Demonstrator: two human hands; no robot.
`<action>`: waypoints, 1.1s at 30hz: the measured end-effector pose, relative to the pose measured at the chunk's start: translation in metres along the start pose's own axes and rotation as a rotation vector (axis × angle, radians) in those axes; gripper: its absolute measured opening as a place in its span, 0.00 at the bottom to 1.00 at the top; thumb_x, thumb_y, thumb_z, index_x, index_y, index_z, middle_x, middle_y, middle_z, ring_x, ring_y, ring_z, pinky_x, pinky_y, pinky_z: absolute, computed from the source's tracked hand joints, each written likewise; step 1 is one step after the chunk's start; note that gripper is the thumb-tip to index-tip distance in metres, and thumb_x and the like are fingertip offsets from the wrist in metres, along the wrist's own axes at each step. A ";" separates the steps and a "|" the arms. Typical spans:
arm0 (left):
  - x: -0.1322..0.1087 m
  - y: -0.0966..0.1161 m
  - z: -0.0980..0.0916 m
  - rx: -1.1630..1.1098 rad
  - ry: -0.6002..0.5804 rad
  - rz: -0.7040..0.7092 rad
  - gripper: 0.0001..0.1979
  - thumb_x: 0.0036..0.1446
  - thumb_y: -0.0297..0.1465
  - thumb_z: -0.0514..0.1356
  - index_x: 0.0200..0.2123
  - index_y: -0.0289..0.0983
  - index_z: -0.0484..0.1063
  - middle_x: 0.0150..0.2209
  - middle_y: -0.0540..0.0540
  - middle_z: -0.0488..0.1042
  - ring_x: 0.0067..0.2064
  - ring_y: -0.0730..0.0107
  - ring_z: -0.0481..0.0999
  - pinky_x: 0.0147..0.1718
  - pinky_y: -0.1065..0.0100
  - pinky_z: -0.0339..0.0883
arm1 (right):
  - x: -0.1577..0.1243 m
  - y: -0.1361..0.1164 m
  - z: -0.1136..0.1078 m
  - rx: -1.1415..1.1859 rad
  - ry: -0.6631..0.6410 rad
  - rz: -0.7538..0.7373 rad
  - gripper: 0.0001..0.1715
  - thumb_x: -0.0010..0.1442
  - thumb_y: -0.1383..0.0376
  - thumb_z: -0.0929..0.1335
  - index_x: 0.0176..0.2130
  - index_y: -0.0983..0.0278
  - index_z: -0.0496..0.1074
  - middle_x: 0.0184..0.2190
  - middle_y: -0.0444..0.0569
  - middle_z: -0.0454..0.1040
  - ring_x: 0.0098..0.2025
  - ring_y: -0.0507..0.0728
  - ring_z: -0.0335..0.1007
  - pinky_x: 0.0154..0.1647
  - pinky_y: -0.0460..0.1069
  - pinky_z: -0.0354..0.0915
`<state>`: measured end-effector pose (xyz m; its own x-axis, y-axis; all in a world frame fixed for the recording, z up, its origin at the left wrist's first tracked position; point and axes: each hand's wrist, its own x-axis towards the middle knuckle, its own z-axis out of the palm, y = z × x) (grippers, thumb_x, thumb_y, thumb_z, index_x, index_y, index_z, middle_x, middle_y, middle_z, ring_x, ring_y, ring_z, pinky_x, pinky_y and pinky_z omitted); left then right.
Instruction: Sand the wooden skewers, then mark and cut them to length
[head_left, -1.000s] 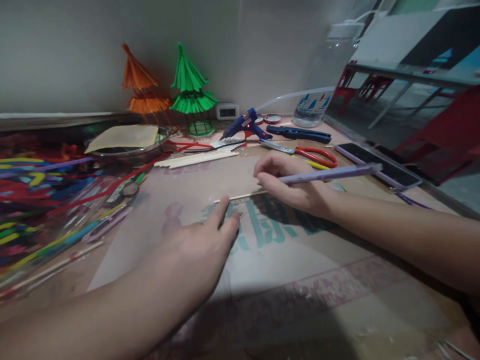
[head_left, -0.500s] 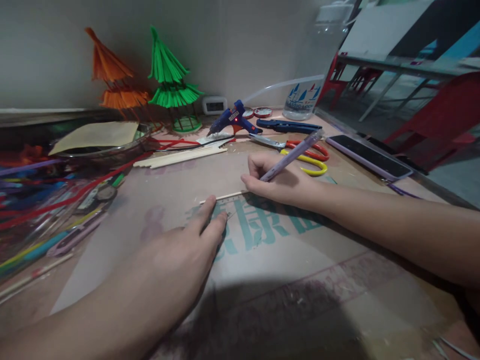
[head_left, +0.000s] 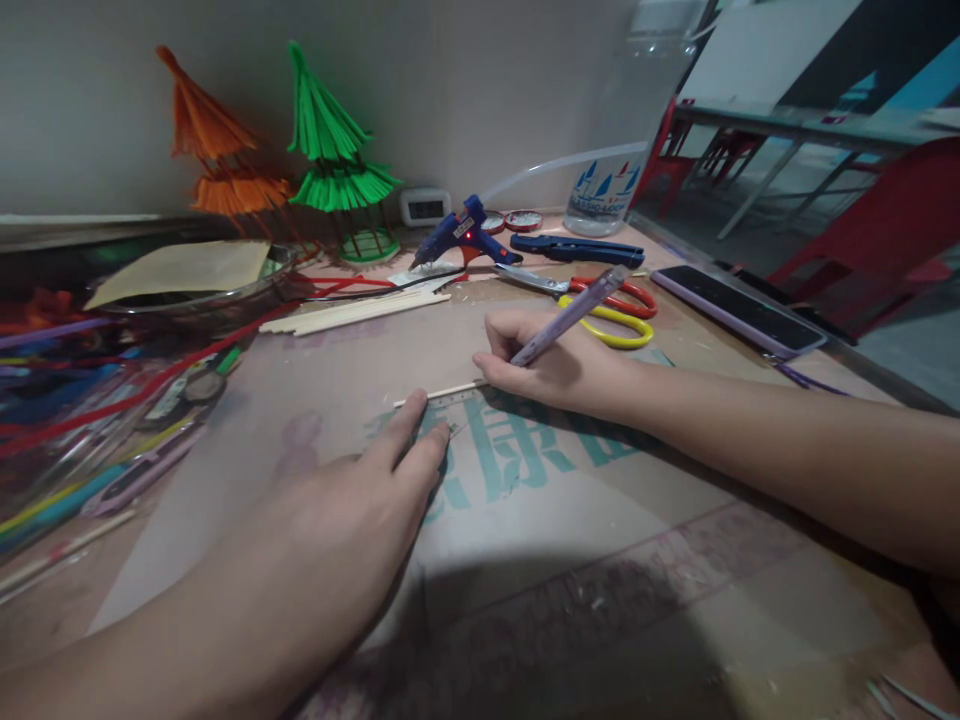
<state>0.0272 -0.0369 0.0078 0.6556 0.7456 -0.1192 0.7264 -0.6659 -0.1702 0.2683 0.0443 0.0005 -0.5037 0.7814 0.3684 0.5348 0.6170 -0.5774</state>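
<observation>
My right hand (head_left: 555, 355) is closed around a purple pen (head_left: 566, 318), which leans up and to the right; its tip is hidden behind my fingers. Under that hand runs a thin pale wooden stick (head_left: 454, 390), lying along the marked edge of a clear ruler (head_left: 459, 397). The fingers of my left hand (head_left: 360, 500) are stretched out, with the index fingertip pressing on the stick near its left end and another finger lying on the ruler. Both lie on a translucent sheet (head_left: 300, 370) over green printed characters (head_left: 517, 445).
Beyond my hands lie more wooden sticks (head_left: 360, 312), scissors (head_left: 615, 325), a blue glue gun (head_left: 457, 230), a dark blue tool (head_left: 577, 248) and a phone (head_left: 739, 310). Orange (head_left: 240, 195) and green (head_left: 345, 185) pipe-cleaner towers, a clear bottle (head_left: 604, 190) and a bowl (head_left: 187, 295) stand behind.
The view has shifted slightly, so most things sit a little further left. Both hands keep nearly the same places against the stick and ruler, and the pen stays in my right hand.
</observation>
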 end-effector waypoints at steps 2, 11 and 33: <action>-0.001 -0.001 0.000 0.005 0.001 0.005 0.36 0.58 0.19 0.43 0.67 0.37 0.67 0.71 0.28 0.59 0.38 0.49 0.87 0.44 0.39 0.79 | 0.000 0.000 0.000 -0.002 -0.005 -0.003 0.18 0.63 0.63 0.67 0.25 0.60 0.57 0.21 0.38 0.60 0.25 0.49 0.55 0.28 0.48 0.50; 0.001 -0.001 -0.001 -0.018 0.025 0.028 0.37 0.55 0.16 0.41 0.66 0.32 0.67 0.71 0.27 0.58 0.40 0.52 0.87 0.37 0.53 0.82 | -0.001 -0.001 0.001 -0.026 0.001 0.002 0.18 0.63 0.64 0.67 0.25 0.60 0.56 0.21 0.38 0.59 0.26 0.49 0.54 0.29 0.48 0.49; -0.002 -0.006 0.011 -0.051 0.143 0.058 0.36 0.55 0.19 0.42 0.63 0.34 0.70 0.69 0.28 0.63 0.37 0.50 0.87 0.32 0.51 0.82 | -0.002 0.002 0.002 -0.028 0.026 -0.028 0.17 0.63 0.64 0.67 0.26 0.61 0.57 0.21 0.38 0.59 0.25 0.49 0.53 0.28 0.48 0.48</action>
<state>0.0191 -0.0342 -0.0018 0.7167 0.6972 0.0137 0.6936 -0.7108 -0.1170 0.2688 0.0432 -0.0029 -0.5012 0.7658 0.4030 0.5401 0.6407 -0.5458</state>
